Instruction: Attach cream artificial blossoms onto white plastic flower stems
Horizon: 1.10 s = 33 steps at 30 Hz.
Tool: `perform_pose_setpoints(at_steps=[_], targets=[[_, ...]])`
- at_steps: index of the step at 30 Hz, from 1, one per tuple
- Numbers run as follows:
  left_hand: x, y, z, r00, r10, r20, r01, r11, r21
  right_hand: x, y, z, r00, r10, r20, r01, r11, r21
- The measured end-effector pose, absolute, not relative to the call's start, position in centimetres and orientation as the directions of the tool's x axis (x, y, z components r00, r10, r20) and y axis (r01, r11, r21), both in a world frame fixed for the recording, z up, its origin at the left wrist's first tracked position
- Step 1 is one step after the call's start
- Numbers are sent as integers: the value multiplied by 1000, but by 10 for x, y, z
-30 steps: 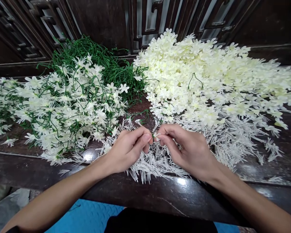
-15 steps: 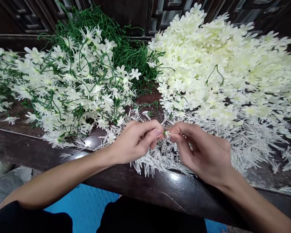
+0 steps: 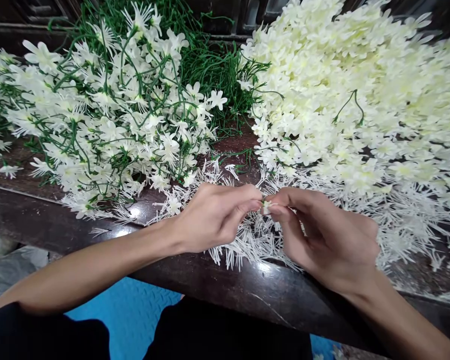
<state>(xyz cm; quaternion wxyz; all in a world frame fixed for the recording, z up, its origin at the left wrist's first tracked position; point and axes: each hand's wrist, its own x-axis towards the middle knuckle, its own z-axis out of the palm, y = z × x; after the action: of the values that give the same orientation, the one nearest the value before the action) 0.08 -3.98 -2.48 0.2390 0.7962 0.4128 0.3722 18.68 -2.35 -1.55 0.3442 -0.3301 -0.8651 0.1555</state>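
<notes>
A small white artificial flower with a bit of green (image 3: 267, 205) is pinched between both hands, mostly covered by the fingertips. My left hand (image 3: 219, 217) closes thumb and forefinger on its green side. From the other side, my right hand (image 3: 328, 235) grips its white part between thumb and forefinger. Beneath the hands lies a layer of loose white stamens (image 3: 260, 245) on the dark wooden surface (image 3: 195, 277). To the left is a heap of white artificial flowers on green stems (image 3: 108, 130).
A large pile of loose cream-white petals (image 3: 352, 95) fills the right side, with a forked green stem (image 3: 354, 105) on top. Bare green stems (image 3: 213, 75) are heaped at the back. Dark carved wood (image 3: 217, 20) stands behind, and a blue mat (image 3: 129, 315) lies below.
The view has shifted slightly, and the heaps look a little closer. Both hands keep their pinch on the small flower, with hardly any change in their grip.
</notes>
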Motion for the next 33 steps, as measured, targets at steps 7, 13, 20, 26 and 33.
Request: perform_pose_setpoints(at_steps=[7, 13, 20, 26, 33], targets=[[4, -42, -24, 345, 855, 388, 538, -519, 664, 186, -18, -20, -454, 761, 463, 344, 630, -697], [2, -39, -21, 322, 836, 444, 536, -547, 642, 192, -7, -20, -474, 701, 532, 274, 692, -668], [0, -35, -24, 324, 753, 573, 527, -647, 552, 193, -4, -10, -538, 570, 621, 289, 816, -500], [0, -37, -25, 288, 729, 621, 467, -673, 574, 193, -5, -11, -537, 531, 655, 229, 840, -493], [6, -42, -17, 148, 858, 492, 343, -511, 788, 191, -6, -13, -540, 444, 715, 189, 892, -411]])
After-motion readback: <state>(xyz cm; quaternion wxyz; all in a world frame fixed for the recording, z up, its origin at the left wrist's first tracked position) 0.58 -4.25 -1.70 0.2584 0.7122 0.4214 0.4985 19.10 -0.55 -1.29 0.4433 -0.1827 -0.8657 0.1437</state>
